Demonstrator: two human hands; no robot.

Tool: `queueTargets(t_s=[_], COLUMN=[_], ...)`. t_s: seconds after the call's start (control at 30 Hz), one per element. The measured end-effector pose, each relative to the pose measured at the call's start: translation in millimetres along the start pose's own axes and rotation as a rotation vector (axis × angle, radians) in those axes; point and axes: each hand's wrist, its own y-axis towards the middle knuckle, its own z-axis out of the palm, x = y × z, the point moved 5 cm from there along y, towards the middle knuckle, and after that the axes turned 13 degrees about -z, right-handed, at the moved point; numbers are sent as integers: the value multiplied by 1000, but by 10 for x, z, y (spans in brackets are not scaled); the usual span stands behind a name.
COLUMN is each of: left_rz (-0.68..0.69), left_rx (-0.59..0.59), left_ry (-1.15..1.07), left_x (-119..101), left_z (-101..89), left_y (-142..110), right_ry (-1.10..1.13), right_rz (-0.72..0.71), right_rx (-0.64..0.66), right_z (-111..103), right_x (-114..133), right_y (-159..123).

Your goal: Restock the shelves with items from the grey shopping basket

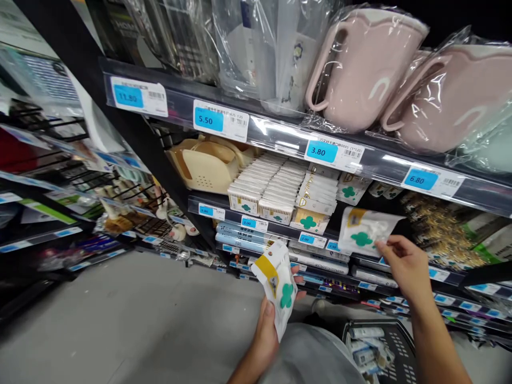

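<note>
My left hand (269, 325) is closed round a white packet (280, 282) with a yellow band and a green clover shape, held tilted in front of the lower shelves. In my right hand (406, 261), thumb and fingers pinch the corner of a similar white packet (366, 232) near the shelf edge. Rows of small white packets (266, 184) stand on that shelf. Beside them is a row with a larger green clover on the front packet (314, 213), and one more clover packet (352, 189) lies behind. What the packets contain is not clear.
Plastic-wrapped pink mugs (368, 69) stand on the upper shelf, above price tags (334, 153). A beige plastic holder (212, 165) sits left of the packets. Below, a dark shopping basket (400, 341) holds several packaged items. Another rack (48, 237) stands across the grey floor (132, 314).
</note>
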Motion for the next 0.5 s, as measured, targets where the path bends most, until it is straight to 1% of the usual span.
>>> queueTargets(t_s=[0.07, 0.1, 0.23, 0.33, 0.5], left_rz=[17, 24, 40, 63, 121], left_rx=[-18, -25, -49, -72, -113], left_ry=[-6, -8, -16, -38, -55], left_x=[-15, -16, -12, -24, -11], left_z=[-7, -11, -16, -21, -98], left_y=[1, 3, 10, 2, -39], right_ry=[-3, 6, 84, 95, 17], right_rz=[15, 31, 66, 74, -6], right_rx=[-43, -31, 104, 169, 191], right_z=[-34, -1, 271, 408, 463], right_x=[-147, -235, -575, -793, -1030], right_y=[274, 412, 891, 1127, 1359])
